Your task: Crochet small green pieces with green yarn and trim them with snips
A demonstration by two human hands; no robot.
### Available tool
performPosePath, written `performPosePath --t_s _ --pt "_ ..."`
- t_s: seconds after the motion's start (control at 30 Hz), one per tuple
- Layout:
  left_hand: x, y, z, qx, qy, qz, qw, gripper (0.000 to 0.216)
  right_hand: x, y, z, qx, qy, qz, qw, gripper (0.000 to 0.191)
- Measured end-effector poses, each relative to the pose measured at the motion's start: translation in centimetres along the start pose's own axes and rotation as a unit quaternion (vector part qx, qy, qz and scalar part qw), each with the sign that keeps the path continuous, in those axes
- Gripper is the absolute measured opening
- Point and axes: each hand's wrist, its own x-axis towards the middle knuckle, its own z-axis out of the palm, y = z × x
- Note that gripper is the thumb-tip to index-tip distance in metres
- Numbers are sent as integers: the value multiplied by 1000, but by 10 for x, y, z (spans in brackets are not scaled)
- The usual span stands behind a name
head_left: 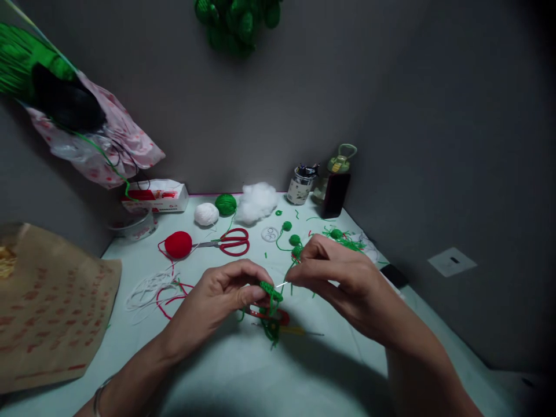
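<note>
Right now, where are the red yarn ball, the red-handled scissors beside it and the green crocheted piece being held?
Red yarn ball (178,245), head view: its middle.
Red-handled scissors (214,244), head view: blades, near the handles.
Green crocheted piece (271,290), head view: middle of its visible part.

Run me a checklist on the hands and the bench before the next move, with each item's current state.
1. Green crocheted piece gripped by the left hand: ok, it is pinched there.
2. Thin metal tool held in the right hand: ok, its shaft points toward the piece.
3. Tool's tip seated in a stitch: cannot tell, too small to see.
4. Red-handled scissors clear of both hands: ok, they lie apart, beyond the left hand.
5. Area below the piece free of other tools: not ok, a yellow-handled tool lies there.
6. Loose white yarn tidily wound: not ok, it sprawls in loops.
</note>
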Motion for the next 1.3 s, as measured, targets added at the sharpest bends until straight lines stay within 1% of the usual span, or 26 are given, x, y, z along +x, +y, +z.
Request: performPosePath --t_s 0.33,0.47,0.6,0.7,0.83,0.97,1.1,1.2,1.3 --pt "-2 1 0 40 -13 22 999 6 -1 -1 -1 -20 -9 -1 1000 18" --pt "-3 1 -1 29 -22 19 999 7 -2 1 0 19 -10 0 1000 16" --pt "-4 -1 0 23 -26 14 999 7 -1 0 4 70 -25 5 997 14" --pt "-5 -1 2 -8 -27 -3 1000 5 0 -3 8 84 -25 5 996 14" --pt "-3 0 7 -96 -40 -23 994 6 2 -4 10 92 -8 9 996 15" --pt "-3 0 9 -144 -55 -22 988 9 3 -1 12 87 2 12 996 13" --pt "-3 -1 7 -129 -38 -18 991 9 3 0 14 71 7 21 997 10" --pt "-3 -4 6 -103 -17 -17 994 12 5 -5 17 81 15 19 996 11" --pt "-1 -9 8 -111 -1 -22 994 16 7 -12 23 96 20 15 995 14"
